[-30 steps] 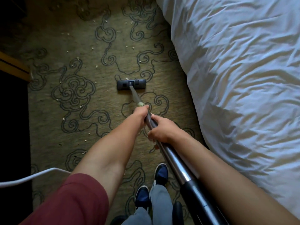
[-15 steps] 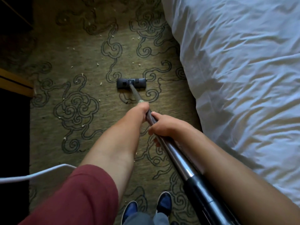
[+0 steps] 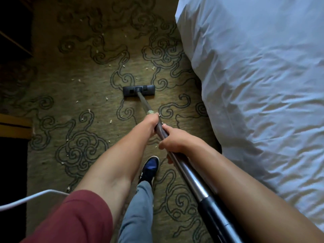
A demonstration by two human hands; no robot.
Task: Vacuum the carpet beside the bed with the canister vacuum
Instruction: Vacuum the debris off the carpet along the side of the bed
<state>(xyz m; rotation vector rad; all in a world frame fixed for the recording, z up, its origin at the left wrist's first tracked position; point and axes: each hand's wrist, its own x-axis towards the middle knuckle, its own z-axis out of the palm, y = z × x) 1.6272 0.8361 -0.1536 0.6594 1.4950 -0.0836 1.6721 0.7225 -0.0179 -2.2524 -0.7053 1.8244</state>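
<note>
The vacuum's dark floor head (image 3: 138,90) lies flat on the olive carpet (image 3: 84,95) with dark swirl patterns, just left of the bed (image 3: 254,85). A metal wand (image 3: 185,174) runs from the head back toward me. My left hand (image 3: 150,122) grips the wand farther forward. My right hand (image 3: 173,140) grips it just behind the left. Small pale crumbs (image 3: 107,98) are scattered on the carpet left of and beyond the head. The canister is out of view.
White rumpled bedding fills the right side. Dark wooden furniture (image 3: 14,125) stands along the left edge. A white cord (image 3: 35,195) loops in at lower left. My blue shoe (image 3: 149,168) steps forward on the carpet between my arms.
I have walked forward along the bed, pushing the floor head further up the carpet. One foot has stepped ahead. Both hands keep their grip on the wand.
</note>
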